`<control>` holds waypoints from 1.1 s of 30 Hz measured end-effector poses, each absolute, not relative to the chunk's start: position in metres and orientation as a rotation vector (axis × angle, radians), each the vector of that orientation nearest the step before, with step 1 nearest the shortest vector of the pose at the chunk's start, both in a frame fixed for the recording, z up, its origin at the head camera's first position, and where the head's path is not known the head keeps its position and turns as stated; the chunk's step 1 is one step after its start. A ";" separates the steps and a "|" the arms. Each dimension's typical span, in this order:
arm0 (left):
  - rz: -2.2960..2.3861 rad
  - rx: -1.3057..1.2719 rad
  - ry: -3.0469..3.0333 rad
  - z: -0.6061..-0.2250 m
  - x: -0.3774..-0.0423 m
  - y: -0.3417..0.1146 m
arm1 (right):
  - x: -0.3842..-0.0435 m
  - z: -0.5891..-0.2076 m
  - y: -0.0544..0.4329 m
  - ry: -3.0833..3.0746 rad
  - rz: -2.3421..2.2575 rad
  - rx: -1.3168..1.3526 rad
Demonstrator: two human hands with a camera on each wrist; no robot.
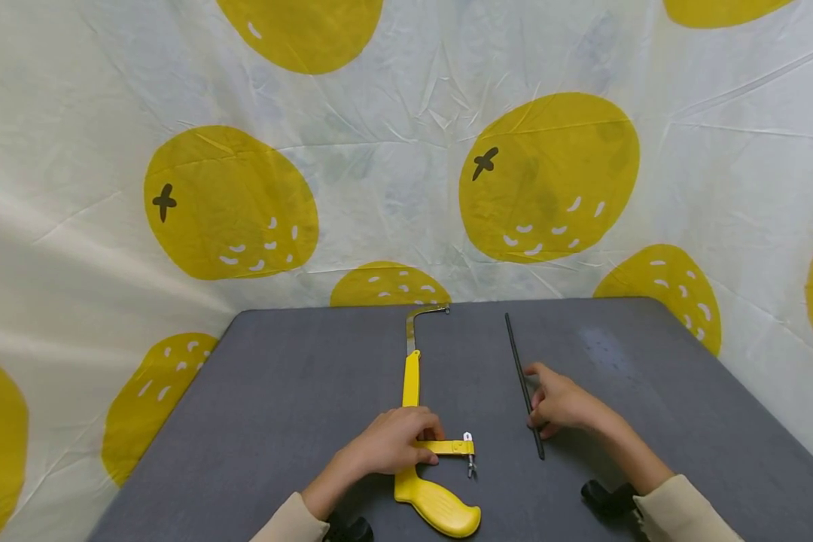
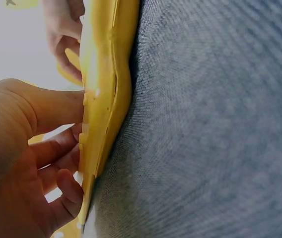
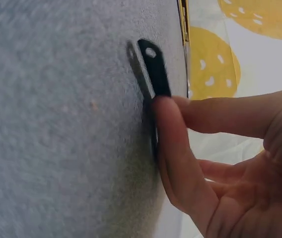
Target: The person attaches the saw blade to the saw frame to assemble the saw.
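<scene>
A yellow hacksaw frame [image 1: 412, 380] lies flat on the table, its moulded handle [image 1: 445, 510] toward me and its bare metal bow at the far end. No blade spans the frame. My left hand [image 1: 400, 440] grips it near the handle, the thumb [image 2: 64, 106] and curled fingers at its yellow edge. To the right, my right hand [image 1: 562, 403] pinches a thin black hacksaw blade [image 1: 518, 360] between thumb and fingers. In the right wrist view the end of the blade [image 3: 155, 69], with a round hole, is tilted slightly off the cloth above its shadow.
A wing nut and screw [image 1: 471, 468] hang at the near end of the frame's short yellow arm. Grey cloth covers the table [image 1: 298, 376]. Behind and beside it hangs a pale curtain [image 1: 379, 188] printed with yellow fruit. Black straps [image 1: 610, 500] sit at the wrists.
</scene>
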State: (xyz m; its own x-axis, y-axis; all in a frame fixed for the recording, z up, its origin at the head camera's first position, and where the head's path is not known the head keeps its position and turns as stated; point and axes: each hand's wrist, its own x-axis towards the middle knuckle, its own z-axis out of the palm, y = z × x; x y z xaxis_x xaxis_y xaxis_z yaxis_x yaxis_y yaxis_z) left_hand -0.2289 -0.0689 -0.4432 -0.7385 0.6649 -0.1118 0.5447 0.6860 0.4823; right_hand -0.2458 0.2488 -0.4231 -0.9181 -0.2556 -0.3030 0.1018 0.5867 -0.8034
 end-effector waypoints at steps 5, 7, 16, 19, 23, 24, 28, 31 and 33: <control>0.632 0.961 2.600 -0.442 -0.228 -0.069 | -0.250 -0.425 0.258 2.325 -1.369 -0.121; 0.638 0.958 2.592 -0.442 -0.228 -0.069 | -0.252 -0.425 0.261 2.301 -1.394 -0.122; 0.637 0.954 2.586 -0.445 -0.228 -0.070 | -0.254 -0.431 0.261 2.157 -1.524 -0.178; 0.640 0.959 2.590 -0.447 -0.229 -0.070 | -0.255 -0.432 0.258 2.115 -1.581 -0.173; 0.638 0.968 2.602 -0.447 -0.229 -0.070 | -0.256 -0.431 0.252 2.065 -1.653 -0.199; 0.636 0.970 2.604 -0.447 -0.229 -0.070 | -0.256 -0.431 0.251 2.054 -1.667 -0.208; 0.635 0.967 2.601 -0.446 -0.228 -0.070 | -0.256 -0.434 0.245 2.016 -1.711 -0.255; 0.637 0.961 2.596 -0.446 -0.228 -0.071 | -0.256 -0.438 0.241 2.003 -1.741 -0.277; 0.632 0.963 2.597 -0.446 -0.228 -0.071 | -0.255 -0.439 0.237 1.987 -1.767 -0.284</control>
State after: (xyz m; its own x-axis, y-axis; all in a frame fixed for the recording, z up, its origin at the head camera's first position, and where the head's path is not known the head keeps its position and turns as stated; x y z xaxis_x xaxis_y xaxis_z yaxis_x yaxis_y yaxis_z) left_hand -0.2279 -0.0706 -0.4458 -0.7303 0.6718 -0.1235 0.5399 0.6785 0.4981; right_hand -0.2554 0.2372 -0.4392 -0.8714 -0.4471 -0.2019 0.1482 0.1523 -0.9771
